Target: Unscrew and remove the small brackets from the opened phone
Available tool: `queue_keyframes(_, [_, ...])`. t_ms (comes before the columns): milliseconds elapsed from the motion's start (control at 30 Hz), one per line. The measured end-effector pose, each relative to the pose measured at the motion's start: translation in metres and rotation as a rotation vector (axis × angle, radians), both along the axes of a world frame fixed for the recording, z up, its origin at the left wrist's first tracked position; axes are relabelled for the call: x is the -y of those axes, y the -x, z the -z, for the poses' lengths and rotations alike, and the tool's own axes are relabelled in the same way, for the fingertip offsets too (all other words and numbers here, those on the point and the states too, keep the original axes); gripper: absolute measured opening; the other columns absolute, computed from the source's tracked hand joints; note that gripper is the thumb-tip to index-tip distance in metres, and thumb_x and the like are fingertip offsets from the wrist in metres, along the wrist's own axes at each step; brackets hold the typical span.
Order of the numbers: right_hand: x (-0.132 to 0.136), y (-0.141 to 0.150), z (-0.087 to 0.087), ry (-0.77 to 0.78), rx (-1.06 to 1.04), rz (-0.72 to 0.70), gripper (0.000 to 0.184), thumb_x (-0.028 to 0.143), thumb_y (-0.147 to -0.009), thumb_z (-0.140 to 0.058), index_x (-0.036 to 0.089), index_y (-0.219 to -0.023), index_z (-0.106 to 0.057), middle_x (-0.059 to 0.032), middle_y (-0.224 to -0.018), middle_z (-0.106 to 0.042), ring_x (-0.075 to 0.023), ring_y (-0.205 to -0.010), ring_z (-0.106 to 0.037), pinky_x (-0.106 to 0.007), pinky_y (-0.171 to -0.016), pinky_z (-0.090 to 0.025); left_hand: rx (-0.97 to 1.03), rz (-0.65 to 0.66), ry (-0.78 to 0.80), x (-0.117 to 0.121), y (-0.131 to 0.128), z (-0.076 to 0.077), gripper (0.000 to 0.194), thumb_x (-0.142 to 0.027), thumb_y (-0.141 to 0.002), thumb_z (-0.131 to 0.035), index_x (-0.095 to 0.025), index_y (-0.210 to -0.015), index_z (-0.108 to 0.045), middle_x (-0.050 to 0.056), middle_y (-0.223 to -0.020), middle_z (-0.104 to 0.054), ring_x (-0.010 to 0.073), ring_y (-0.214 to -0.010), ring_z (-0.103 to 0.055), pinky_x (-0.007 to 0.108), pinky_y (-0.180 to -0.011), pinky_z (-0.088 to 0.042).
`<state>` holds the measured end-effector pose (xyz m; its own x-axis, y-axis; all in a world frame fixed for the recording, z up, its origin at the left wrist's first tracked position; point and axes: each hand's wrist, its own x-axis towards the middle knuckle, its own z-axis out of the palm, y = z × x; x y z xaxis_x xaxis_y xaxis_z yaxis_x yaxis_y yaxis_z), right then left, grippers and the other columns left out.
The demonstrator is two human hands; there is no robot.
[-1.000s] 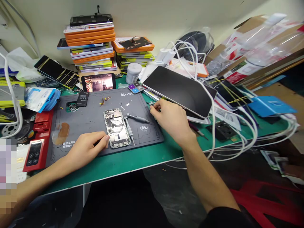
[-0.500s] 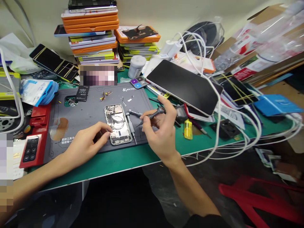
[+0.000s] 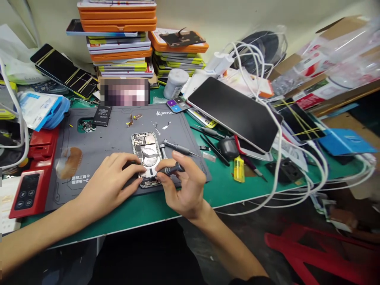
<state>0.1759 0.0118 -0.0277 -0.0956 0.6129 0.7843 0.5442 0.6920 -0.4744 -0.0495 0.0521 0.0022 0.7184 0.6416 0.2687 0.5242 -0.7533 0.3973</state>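
Note:
An opened phone (image 3: 149,152) lies on the grey work mat (image 3: 115,142), its metal interior and round coil showing. My left hand (image 3: 111,184) holds it down at its lower left, fingertips on the body and thumb at the edge. My right hand (image 3: 185,184) is closed round a dark screwdriver (image 3: 170,170), pointed at the phone's lower part; the fingers hide its tip. Another screwdriver (image 3: 182,148) rests right of the phone, and a silver-grey driver (image 3: 163,151) lies along its right edge, partly covered by my hand. A black battery (image 3: 102,115) is at the mat's upper left.
Stacked orange and yellow cases (image 3: 118,25) stand against the wall. A large tablet (image 3: 234,113) lies over clutter on the right, with white cables (image 3: 279,150) looping past it. A red device (image 3: 28,194) sits at left, and a yellow lighter (image 3: 238,170) at right.
My right hand has moved left and down with the screwdriver, from beside the mat's right part onto the phone. My left fingers reach further over the phone. The view has shifted slightly.

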Motion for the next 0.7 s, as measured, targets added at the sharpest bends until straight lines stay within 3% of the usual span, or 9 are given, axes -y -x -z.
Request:
queue_keyframes(467, [-0.004, -0.002, 0.001, -0.049, 0.026, -0.088, 0.072, 0.006, -0.106, -0.059, 0.021, -0.169, -0.029, -0.0143, -0.129, -0.075, -0.0199, -0.104, -0.080, -0.033, -0.082, -0.073, -0.019, 0.019, -0.017, 0.000, 0.000, 0.001, 0.022, -0.031, -0.115, -0.055, -0.023, -0.133, -0.065, 0.009, -0.136, -0.069, 0.0266, -0.124, -0.063, 0.042, -0.099, -0.049])
queue_keyframes(700, [-0.007, -0.001, -0.011, -0.083, 0.170, -0.031, 0.056, 0.016, -0.103, -0.073, 0.024, -0.153, -0.051, -0.0020, -0.096, -0.079, -0.0178, -0.080, -0.076, -0.031, -0.070, -0.068, -0.005, 0.035, -0.043, 0.000, 0.001, 0.001, 0.023, -0.033, -0.117, -0.050, -0.022, -0.130, -0.064, 0.010, -0.132, -0.070, 0.0268, -0.120, -0.064, 0.042, -0.095, -0.051])
